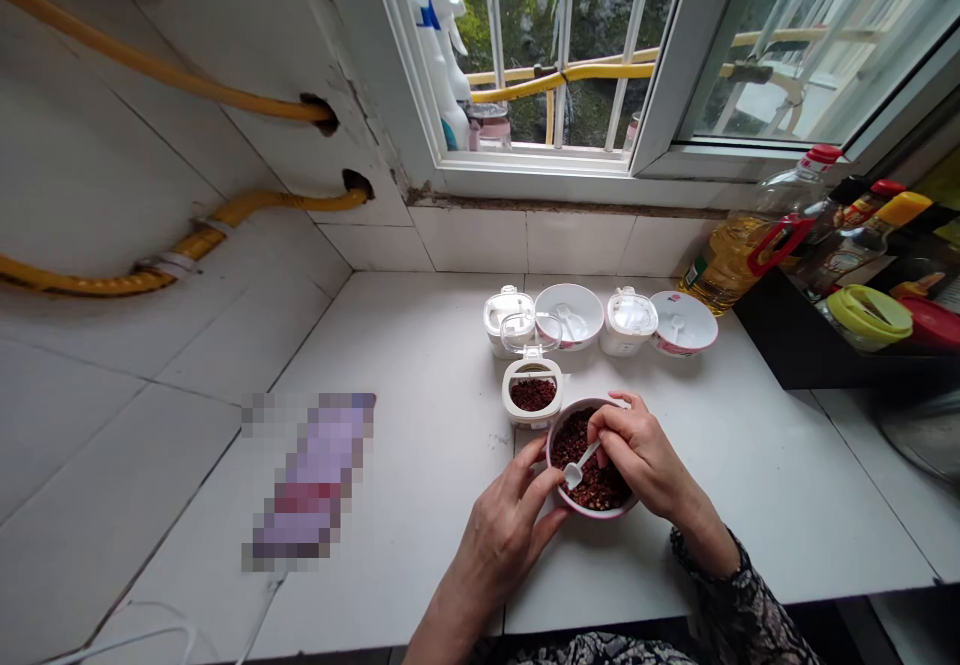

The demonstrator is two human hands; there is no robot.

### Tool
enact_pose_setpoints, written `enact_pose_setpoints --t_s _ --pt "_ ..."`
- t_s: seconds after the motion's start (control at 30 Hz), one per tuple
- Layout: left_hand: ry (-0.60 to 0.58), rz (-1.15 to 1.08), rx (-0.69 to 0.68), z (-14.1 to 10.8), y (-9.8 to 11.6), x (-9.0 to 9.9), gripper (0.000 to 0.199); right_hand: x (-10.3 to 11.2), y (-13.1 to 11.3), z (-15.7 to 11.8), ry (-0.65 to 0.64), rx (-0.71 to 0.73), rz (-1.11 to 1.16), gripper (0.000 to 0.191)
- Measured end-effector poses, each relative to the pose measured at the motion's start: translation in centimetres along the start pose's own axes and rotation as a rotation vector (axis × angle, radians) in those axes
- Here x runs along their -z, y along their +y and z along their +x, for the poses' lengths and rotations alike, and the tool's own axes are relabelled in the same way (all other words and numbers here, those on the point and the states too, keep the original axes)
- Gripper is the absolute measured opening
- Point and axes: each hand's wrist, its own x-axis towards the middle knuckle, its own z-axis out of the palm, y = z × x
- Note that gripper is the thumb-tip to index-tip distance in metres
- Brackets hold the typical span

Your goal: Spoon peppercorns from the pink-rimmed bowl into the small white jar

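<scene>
A bowl with a pink rim (600, 514) stands on the counter, filled with dark red bits that look like Sichuan peppercorns (596, 490). My left hand (504, 525) wraps the bowl's left side, thumb at the rim. Pinched in my right hand (637, 445) is a small white spoon (574, 474), its head low over the peppercorns; I cannot tell whether it touches them. Just behind the bowl, a white seasoning jar (513, 409) has its clear lid (534, 333) flipped up and similar dark red bits inside.
Behind stand two lidded white jars (507, 315) (630, 317) and two bowls (568, 315) (684, 323) with white spoons. An oil bottle (724, 255) and a black rack (795, 345) of condiments occupy the right. A blurred purple object (315, 475) with a white cable lies left.
</scene>
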Motion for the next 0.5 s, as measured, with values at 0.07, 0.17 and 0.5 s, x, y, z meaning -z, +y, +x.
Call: enact_pose_setpoints --t_s 0.07,0.17,0.5 --pt "-0.001 -0.003 0.001 -0.01 0.01 -0.02 0.019 -0.01 0.01 0.05 0.010 -0.026 0.040 0.020" --pt "0.000 -0.004 -0.007 0.03 0.02 -0.06 0.020 0.28 0.09 0.09 0.059 -0.163 0.164 0.019" --pt "-0.001 -0.003 -0.016 0.10 0.01 -0.03 0.021 0.97 0.27 0.35 0.136 -0.355 0.493 0.017"
